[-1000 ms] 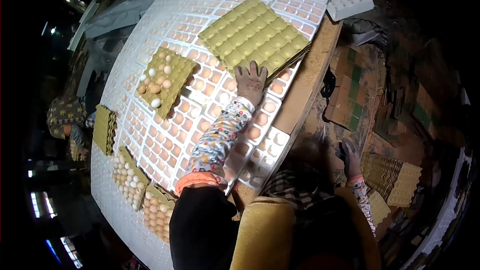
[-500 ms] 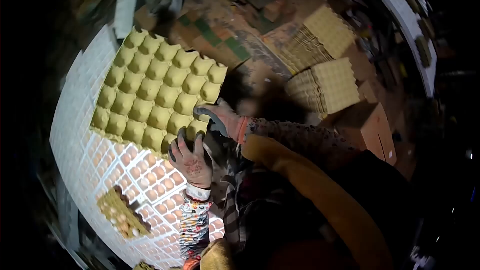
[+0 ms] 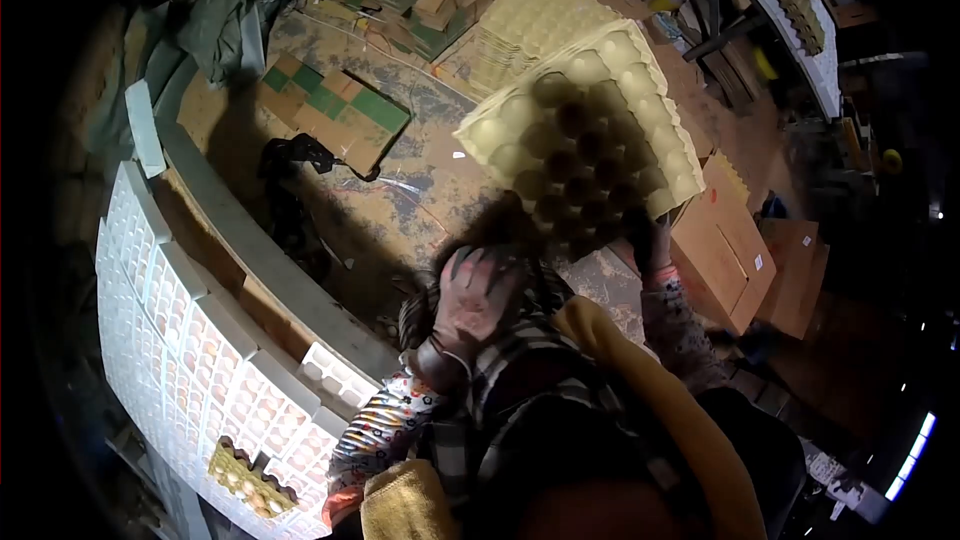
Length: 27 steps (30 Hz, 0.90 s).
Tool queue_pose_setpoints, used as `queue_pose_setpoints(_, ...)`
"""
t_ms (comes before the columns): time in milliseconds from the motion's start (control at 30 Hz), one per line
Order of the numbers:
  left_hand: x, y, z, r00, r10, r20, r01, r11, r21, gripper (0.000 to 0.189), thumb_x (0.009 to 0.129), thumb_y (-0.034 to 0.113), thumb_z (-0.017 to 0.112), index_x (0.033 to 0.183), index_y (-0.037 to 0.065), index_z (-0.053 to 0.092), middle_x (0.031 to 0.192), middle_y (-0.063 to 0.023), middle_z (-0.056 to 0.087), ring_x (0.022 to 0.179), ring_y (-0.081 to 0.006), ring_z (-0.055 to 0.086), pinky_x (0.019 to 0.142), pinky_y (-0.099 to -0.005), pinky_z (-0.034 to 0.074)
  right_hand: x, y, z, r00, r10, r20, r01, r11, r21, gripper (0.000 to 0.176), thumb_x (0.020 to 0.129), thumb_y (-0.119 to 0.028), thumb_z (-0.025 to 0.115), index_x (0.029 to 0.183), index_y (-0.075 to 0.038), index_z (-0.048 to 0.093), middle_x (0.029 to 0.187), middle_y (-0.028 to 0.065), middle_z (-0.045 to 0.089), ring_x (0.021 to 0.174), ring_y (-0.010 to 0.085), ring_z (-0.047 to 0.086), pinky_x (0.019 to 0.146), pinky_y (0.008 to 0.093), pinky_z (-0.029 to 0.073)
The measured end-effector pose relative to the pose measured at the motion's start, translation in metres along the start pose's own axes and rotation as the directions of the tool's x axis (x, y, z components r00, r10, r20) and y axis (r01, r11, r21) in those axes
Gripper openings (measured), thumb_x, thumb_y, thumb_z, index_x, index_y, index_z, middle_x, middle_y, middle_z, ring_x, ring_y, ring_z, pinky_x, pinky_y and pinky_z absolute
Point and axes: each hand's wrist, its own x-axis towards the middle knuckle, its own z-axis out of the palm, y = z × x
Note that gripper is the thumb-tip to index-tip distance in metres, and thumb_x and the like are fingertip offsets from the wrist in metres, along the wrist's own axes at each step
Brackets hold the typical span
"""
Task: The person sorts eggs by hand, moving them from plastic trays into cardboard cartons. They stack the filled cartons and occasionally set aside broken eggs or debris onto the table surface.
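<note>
My right hand (image 3: pixel 648 238), in a dark-palmed glove, grips the lower edge of a yellow pulp egg tray (image 3: pixel 520 155). The tray is tilted, its cups in shadow, and no eggs show in it. Low in front of my body is my gloved left hand (image 3: pixel 480 295), fingers stretched out and spread, holding nothing. On the left, white trays of eggs (image 3: pixel 250 395) cover a long surface. A small yellow tray (image 3: pixel 245 480) with a few eggs rests on them.
Behind the held tray stands a stack of yellow egg trays (image 3: pixel 535 20). A cardboard box (image 3: pixel 725 250) is at the right. Flattened green-and-brown cardboard (image 3: pixel 340 115) lies on the floor beyond a curved ledge (image 3: pixel 270 270). More white trays (image 3: pixel 790 20) appear at upper right.
The yellow tray has moved right, off the egg-filled trays, in my right hand. My left hand has let go of it and come back toward my body. The view has shifted right.
</note>
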Motion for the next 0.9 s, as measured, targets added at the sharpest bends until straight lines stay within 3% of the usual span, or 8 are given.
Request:
queue_pose_setpoints(100,0.005,0.022,0.022,0.957,-0.170,0.237,0.172,0.985,0.013,0.044,0.076,0.031,0.062,0.114,0.009,0.061,0.118,-0.0138,0.055,0.110,-0.0326,0.051,0.099,-0.0482,0.037,0.079,0.079,-0.106,0.998,-0.032,0.059,0.052,0.924,-0.379,0.030,0.087,-0.014,0.062,0.116,-0.007,0.057,0.088,0.0028,0.061,0.077,0.0127,0.060,0.065,0.0286,0.051)
queue_pose_setpoints(133,0.030,0.037,0.009,0.778,-0.339,0.529,0.355,0.932,0.075,0.042,0.077,0.029,0.062,0.115,0.010,0.061,0.117,-0.0136,0.055,0.109,-0.0327,0.051,0.099,-0.0477,0.037,0.093,0.090,-0.115,0.998,0.049,0.045,-0.024,0.896,-0.443,0.031,0.087,-0.015,0.061,0.117,-0.007,0.057,0.089,0.0030,0.061,0.078,0.0131,0.059,0.066,0.0289,0.051)
queue_pose_setpoints(200,0.012,0.043,0.036,0.670,-0.432,0.604,0.336,0.901,0.273,0.042,0.077,0.029,0.062,0.114,0.011,0.061,0.116,-0.0147,0.056,0.109,-0.0329,0.051,0.099,-0.0469,0.037,0.112,0.112,-0.123,0.965,0.260,0.004,-0.222,0.831,-0.510,0.032,0.088,-0.017,0.060,0.118,-0.007,0.056,0.093,0.0034,0.060,0.082,0.0138,0.058,0.069,0.0295,0.050)
queue_pose_setpoints(300,0.003,0.068,0.042,0.759,-0.544,0.358,0.482,0.839,0.254,0.041,0.072,0.022,0.060,0.109,0.006,0.063,0.102,-0.0144,0.060,0.096,-0.0354,0.056,0.082,-0.0469,0.045,0.139,0.129,-0.125,0.906,0.423,0.031,-0.320,0.730,-0.604,0.034,0.089,-0.020,0.058,0.120,-0.007,0.055,0.098,0.0041,0.059,0.087,0.0150,0.057,0.073,0.0305,0.048)
queue_pose_setpoints(433,-0.041,0.098,0.074,0.639,-0.763,0.104,0.765,0.614,-0.194,0.046,0.075,0.023,0.061,0.118,0.005,0.058,0.115,-0.0158,0.057,0.110,-0.0351,0.051,0.096,-0.0440,0.040,0.182,0.148,-0.123,0.817,0.541,0.200,-0.272,0.667,-0.694,0.037,0.090,-0.024,0.056,0.122,-0.007,0.054,0.105,0.0049,0.057,0.094,0.0165,0.055,0.079,0.0317,0.046)
queue_pose_setpoints(667,-0.075,0.138,0.066,0.427,-0.900,-0.089,0.901,0.415,0.127,0.050,0.079,0.024,0.055,0.126,0.008,0.052,0.131,-0.0159,0.050,0.124,-0.0302,0.045,0.115,-0.0464,0.017,0.255,0.151,0.009,0.573,0.781,0.248,-0.356,0.509,-0.784,0.043,0.092,-0.032,0.052,0.127,-0.006,0.052,0.117,0.0064,0.054,0.105,0.0192,0.052,0.089,0.0339,0.042)
queue_pose_setpoints(833,-0.158,0.231,0.020,-0.121,-0.887,-0.446,0.984,-0.047,-0.174,0.051,0.085,0.036,0.062,0.127,0.009,0.051,0.126,-0.0174,0.051,0.122,-0.0329,0.045,0.106,-0.0436,0.032,0.182,0.147,0.162,0.428,0.847,0.315,-0.262,0.450,-0.854,0.047,0.094,-0.037,0.050,0.130,-0.006,0.051,0.125,0.0074,0.052,0.114,0.0212,0.050,0.096,0.0355,0.039)
queue_pose_setpoints(900,-0.215,0.281,0.015,-0.213,-0.746,-0.631,0.971,-0.092,-0.219,0.049,0.082,0.031,0.067,0.124,0.008,0.054,0.121,-0.0183,0.053,0.115,-0.0342,0.049,0.101,-0.0441,0.037,0.110,0.148,0.223,0.310,0.868,0.387,-0.218,0.461,-0.860,0.049,0.095,-0.039,0.049,0.131,-0.006,0.050,0.129,0.0079,0.052,0.117,0.0220,0.049,0.099,0.0361,0.038)
